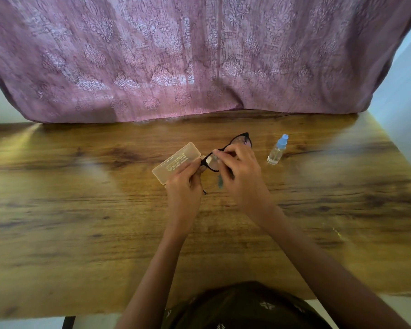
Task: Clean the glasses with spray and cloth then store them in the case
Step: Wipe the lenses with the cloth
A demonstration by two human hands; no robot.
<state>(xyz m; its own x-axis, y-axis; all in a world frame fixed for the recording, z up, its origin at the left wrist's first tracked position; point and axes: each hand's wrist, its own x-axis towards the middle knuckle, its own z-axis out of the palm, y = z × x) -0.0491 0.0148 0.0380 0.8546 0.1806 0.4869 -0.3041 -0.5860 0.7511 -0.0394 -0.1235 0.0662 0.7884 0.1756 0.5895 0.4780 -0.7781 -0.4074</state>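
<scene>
left hand (184, 184) grips the glasses (241, 141), whose long axis runs toward 2 o'clock; right hand (239, 173) pinches the cloth (220, 181) on a lens. the case (176, 163) lies closed at 10 o'clock, nearer the left hand.

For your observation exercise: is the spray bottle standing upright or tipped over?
Upright. The spray bottle stands on its base on the table, blue cap on top, apart from both hands.

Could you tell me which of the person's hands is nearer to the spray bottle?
The right. The right hand works on the glasses just left of the spray bottle, apart from it; the left hand sits farther left, by the case.
</scene>
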